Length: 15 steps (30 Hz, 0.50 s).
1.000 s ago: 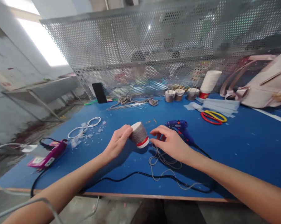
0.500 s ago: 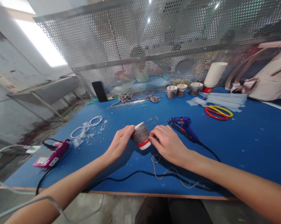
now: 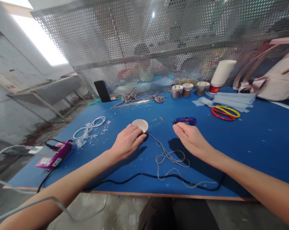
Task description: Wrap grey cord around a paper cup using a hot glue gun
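Observation:
A paper cup (image 3: 140,124) wound with grey cord stands on the blue table, its white mouth facing up. My left hand (image 3: 128,140) is closed round its near side and covers most of its wall. From the cup a thin grey cord (image 3: 167,155) runs in loose loops across the table. My right hand (image 3: 193,139) is over the table at the near side of the blue glue gun (image 3: 186,120), fingers curled together. That hand hides the gun's handle, and whether it holds anything is out of sight.
Three cord-wrapped cups (image 3: 176,91), stacked paper cups (image 3: 223,73), translucent strips (image 3: 233,100) and red and yellow rings (image 3: 222,113) lie at the back right. A phone (image 3: 102,91) leans on the mesh screen (image 3: 120,41). White rings (image 3: 98,121) and a pink power strip (image 3: 59,155) are left; a black cable (image 3: 135,175) crosses the front.
The cup has gone from tilted between both hands to upright on the table under my left hand. My right hand has left it and moved right, to the glue gun.

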### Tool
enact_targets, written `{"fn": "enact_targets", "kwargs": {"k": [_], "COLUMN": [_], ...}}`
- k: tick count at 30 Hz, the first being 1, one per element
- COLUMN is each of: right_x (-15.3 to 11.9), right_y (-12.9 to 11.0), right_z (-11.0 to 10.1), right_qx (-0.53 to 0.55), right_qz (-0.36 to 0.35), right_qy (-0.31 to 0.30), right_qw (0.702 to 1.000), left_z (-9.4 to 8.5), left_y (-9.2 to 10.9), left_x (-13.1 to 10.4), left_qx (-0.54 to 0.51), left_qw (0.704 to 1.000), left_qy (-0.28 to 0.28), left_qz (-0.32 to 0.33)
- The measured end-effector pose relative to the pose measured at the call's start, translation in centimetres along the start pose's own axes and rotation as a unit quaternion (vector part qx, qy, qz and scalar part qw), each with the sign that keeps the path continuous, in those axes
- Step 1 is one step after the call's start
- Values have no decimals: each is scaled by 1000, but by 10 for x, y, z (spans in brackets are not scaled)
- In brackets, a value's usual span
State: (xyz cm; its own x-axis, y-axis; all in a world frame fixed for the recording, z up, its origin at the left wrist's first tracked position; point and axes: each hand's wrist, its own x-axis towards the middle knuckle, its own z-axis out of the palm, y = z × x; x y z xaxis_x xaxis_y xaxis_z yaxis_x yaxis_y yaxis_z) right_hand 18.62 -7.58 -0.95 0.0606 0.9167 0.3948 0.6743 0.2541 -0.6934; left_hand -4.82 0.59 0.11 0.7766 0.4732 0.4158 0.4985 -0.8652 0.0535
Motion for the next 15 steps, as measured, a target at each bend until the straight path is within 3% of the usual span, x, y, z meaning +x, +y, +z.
{"fn": "enact_targets", "kwargs": {"k": [6, 15], "right_x": [3, 4], "right_y": [-4, -15], "right_z": [-3, -3], "right_qx": [119, 304], "right_qz": [72, 205], "right_qy": [-22, -76], "right_qw": [990, 927], "left_z": [-1, -23], "left_y": [-7, -9], "left_x": [-4, -20], "left_qx": [-31, 33], "left_qw": [999, 998], "left_qy": [10, 45], "left_qz": [9, -19]}}
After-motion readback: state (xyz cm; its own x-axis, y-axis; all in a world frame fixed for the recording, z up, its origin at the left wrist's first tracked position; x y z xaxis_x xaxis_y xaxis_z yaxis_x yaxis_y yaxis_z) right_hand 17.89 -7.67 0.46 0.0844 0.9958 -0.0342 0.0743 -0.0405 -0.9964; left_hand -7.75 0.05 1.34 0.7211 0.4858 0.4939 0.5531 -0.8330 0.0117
